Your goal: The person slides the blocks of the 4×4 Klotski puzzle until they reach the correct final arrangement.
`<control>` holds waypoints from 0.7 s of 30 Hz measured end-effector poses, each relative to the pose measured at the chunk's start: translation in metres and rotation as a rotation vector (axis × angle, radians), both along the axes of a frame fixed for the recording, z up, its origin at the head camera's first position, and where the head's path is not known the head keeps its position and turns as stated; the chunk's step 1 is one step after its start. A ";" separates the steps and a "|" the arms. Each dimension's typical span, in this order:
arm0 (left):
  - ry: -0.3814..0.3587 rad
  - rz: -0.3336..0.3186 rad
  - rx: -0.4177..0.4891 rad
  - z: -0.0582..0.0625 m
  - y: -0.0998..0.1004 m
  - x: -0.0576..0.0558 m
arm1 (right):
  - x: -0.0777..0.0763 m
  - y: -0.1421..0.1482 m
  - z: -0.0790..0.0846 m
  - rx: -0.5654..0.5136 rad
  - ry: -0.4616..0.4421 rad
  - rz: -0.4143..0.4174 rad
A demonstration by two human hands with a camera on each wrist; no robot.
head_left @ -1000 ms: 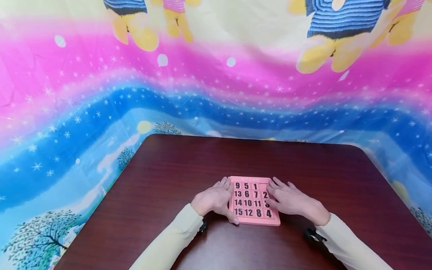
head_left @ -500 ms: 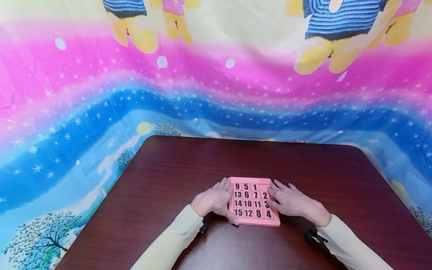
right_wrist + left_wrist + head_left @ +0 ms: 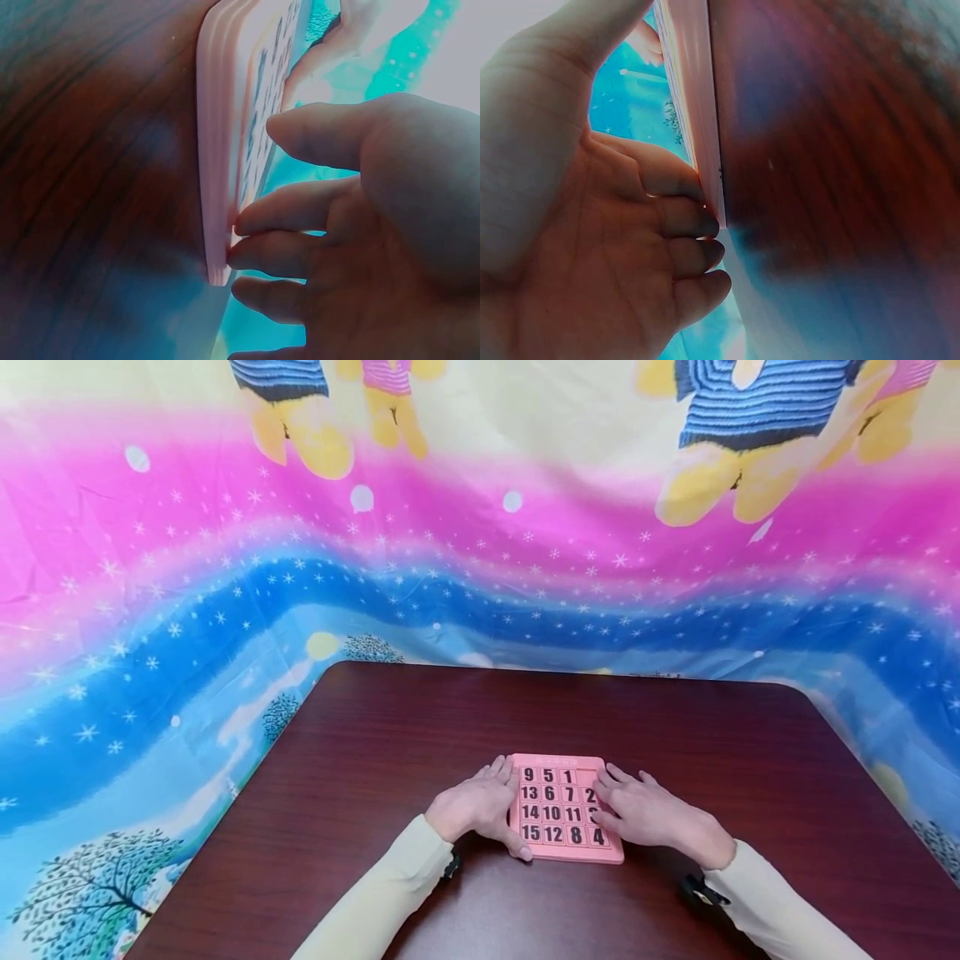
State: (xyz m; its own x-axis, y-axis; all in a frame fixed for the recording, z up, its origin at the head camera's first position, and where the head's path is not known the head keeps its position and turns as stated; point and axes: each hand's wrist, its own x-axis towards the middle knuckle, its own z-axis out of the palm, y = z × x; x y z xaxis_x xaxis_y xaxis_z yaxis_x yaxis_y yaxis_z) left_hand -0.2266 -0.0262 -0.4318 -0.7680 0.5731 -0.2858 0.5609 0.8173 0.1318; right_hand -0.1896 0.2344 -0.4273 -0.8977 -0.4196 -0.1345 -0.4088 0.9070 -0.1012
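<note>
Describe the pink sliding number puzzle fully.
The pink sliding number puzzle lies flat on the wood-grain table, plastic-looking with ridged sides. Black-numbered tiles form four rows; the top-right slot looks vacant. The left hand touches its left edge; the right hand its right side, partly covering the 3.

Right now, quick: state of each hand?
Left hand: open, touching the left edge of the puzzle, not gripping it.
Right hand: open, at the puzzle's right edge, gripping nothing.

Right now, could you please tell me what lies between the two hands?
The head view shows the pink number puzzle between the left hand and the right hand.
</note>
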 end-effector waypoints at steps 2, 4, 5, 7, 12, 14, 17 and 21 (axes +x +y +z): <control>-0.001 -0.003 0.002 0.000 0.000 0.000 | 0.001 -0.002 0.001 0.002 -0.005 0.014; -0.006 -0.003 0.008 0.000 0.000 -0.001 | 0.003 -0.003 0.003 0.004 -0.014 0.033; -0.008 -0.003 0.008 0.000 0.000 -0.001 | 0.005 -0.004 0.004 0.005 -0.017 0.042; -0.007 -0.004 0.007 0.000 0.000 -0.001 | 0.007 -0.006 0.005 0.009 -0.013 0.059; -0.002 -0.008 0.008 0.000 0.000 -0.001 | 0.013 -0.008 0.006 0.014 0.008 0.074; 0.000 -0.008 0.009 0.000 0.000 -0.001 | 0.015 -0.009 0.006 0.015 0.013 0.079; 0.002 -0.006 0.005 0.000 0.000 -0.001 | 0.016 -0.010 0.006 0.019 0.017 0.084; 0.008 -0.005 -0.007 -0.001 0.000 -0.001 | 0.015 -0.010 0.004 0.026 0.032 0.092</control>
State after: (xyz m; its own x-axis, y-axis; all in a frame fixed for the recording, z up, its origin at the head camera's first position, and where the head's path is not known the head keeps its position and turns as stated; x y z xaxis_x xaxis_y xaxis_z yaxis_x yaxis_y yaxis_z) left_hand -0.2274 -0.0261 -0.4325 -0.7676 0.5748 -0.2835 0.5657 0.8156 0.1216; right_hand -0.1741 0.2245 -0.4228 -0.8596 -0.4971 -0.1184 -0.4930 0.8677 -0.0637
